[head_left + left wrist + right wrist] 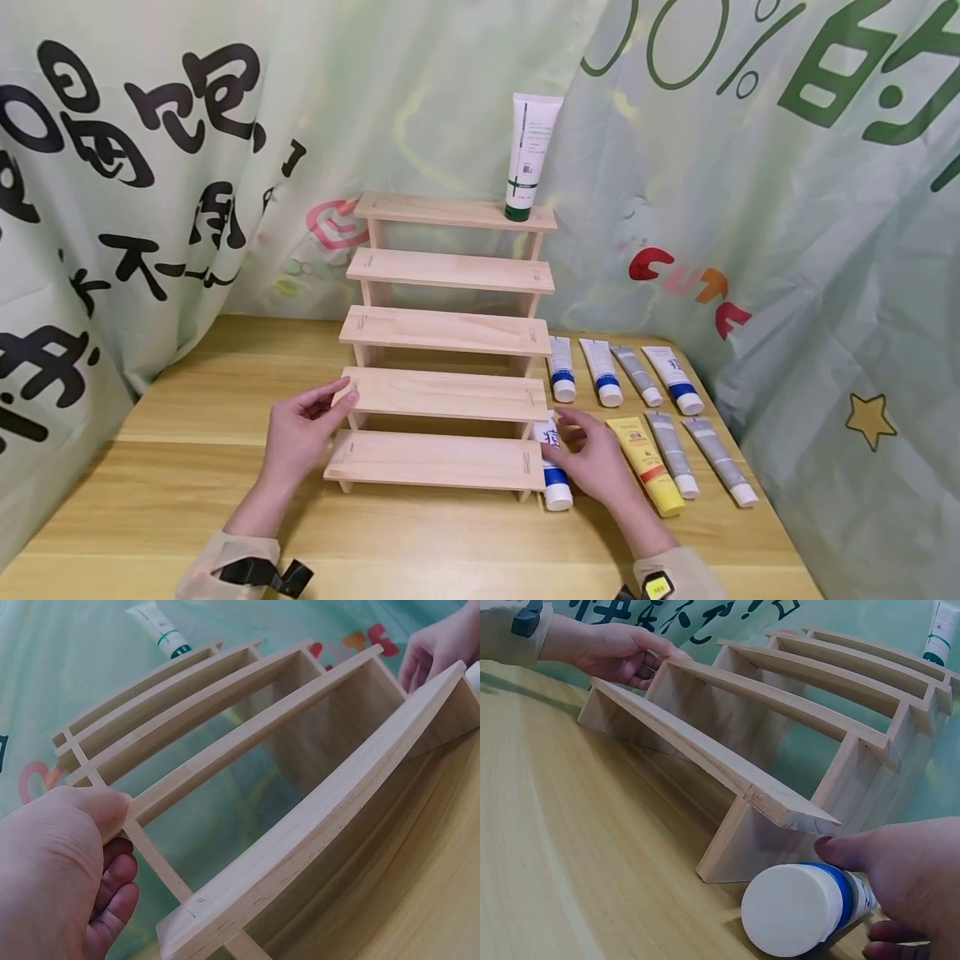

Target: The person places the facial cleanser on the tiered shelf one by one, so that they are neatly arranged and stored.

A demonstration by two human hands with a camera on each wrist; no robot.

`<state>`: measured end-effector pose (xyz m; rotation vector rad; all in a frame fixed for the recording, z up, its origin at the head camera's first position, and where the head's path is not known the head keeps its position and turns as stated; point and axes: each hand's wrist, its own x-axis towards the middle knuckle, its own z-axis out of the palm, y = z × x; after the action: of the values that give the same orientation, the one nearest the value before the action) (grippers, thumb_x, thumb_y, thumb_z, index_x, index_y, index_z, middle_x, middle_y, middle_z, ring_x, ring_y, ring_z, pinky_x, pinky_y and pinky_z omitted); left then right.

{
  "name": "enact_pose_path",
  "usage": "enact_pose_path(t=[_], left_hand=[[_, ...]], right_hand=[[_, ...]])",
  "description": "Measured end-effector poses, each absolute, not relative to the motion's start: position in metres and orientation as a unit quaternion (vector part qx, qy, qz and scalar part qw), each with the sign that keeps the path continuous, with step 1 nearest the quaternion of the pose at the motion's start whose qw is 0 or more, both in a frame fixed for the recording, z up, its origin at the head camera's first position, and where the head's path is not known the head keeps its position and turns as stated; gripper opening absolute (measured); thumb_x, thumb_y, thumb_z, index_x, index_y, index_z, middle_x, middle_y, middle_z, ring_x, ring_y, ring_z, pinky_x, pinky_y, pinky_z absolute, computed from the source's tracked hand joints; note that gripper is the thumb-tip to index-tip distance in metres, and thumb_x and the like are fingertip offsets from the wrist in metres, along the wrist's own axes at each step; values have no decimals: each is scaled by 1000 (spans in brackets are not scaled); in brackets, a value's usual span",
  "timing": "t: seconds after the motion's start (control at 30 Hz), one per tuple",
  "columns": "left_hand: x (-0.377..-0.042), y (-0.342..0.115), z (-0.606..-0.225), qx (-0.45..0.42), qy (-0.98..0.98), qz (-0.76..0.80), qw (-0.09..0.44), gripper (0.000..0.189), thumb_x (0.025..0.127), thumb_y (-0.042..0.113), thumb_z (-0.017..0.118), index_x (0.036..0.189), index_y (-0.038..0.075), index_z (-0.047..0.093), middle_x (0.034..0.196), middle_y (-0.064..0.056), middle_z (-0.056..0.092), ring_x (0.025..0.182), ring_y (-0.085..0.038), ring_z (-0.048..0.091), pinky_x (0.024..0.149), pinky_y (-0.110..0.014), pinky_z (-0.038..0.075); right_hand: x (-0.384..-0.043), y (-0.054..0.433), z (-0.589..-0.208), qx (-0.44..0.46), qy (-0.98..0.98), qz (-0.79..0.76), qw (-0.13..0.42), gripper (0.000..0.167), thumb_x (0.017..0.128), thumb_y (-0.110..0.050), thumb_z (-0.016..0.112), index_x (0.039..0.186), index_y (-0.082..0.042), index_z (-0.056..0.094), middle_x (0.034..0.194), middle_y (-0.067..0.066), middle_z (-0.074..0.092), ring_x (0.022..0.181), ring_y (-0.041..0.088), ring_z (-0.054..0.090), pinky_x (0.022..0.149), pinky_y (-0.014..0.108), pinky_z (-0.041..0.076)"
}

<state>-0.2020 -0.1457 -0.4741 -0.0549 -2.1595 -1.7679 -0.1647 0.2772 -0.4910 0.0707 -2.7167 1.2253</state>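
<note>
At left side of five-tier wooden rack [435,460], left hand [303,429] pinches second-lowest shelf [450,393]; right of rack, right hand [592,457] at blue-banded white tube [557,490], cannot tell whether gripping; green-capped white tube [531,154] stands on rack's top shelf [435,208].

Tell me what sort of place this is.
Probably a makeshift tabletop display corner, though the wider room is out of view: a wooden table backed by printed fabric, with a five-tier wooden stand and tubes lying beside it.

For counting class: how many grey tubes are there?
3: one grey tube in the back row; another right of the yellow tube; the third farther right. The stand may hide more.
</note>
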Motion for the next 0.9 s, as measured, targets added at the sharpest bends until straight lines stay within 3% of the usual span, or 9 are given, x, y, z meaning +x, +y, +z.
enact_pose_path(t=[0.27, 0.67, 0.9], left_hand=[[-202, -146, -475, -23, -760, -626, 176, 25, 90, 14, 88, 113, 5, 83, 107, -11, 79, 70, -9, 57, 59, -19, 48], [-202, -147, -475, -24, -748, -639, 176, 25, 90, 17, 89, 112, 8, 84, 111, -11, 79, 71, -9, 58, 59, -18, 48], [-203, -146, -474, -23, -749, -638, 178, 25, 89, 18, 89, 112, 8, 84, 111, -11, 79, 70, -8, 57, 58, -19, 47]], right_hand=[[-167, 278, -486, 2, -913, 406, 51, 50, 86, -14, 91, 129, 0, 71, 103, 10, 73, 84, 19, 68, 75, 30, 57], [-161, 275, -480, -10, -920, 390, 24, 59, 81, -15, 92, 132, 2, 68, 98, 9, 71, 83, 20, 66, 73, 34, 56], [-158, 284, -477, -27, -925, 378, 22, 57, 82, -16, 91, 132, 1, 69, 106, 12, 73, 89, 23, 67, 76, 37, 57]])
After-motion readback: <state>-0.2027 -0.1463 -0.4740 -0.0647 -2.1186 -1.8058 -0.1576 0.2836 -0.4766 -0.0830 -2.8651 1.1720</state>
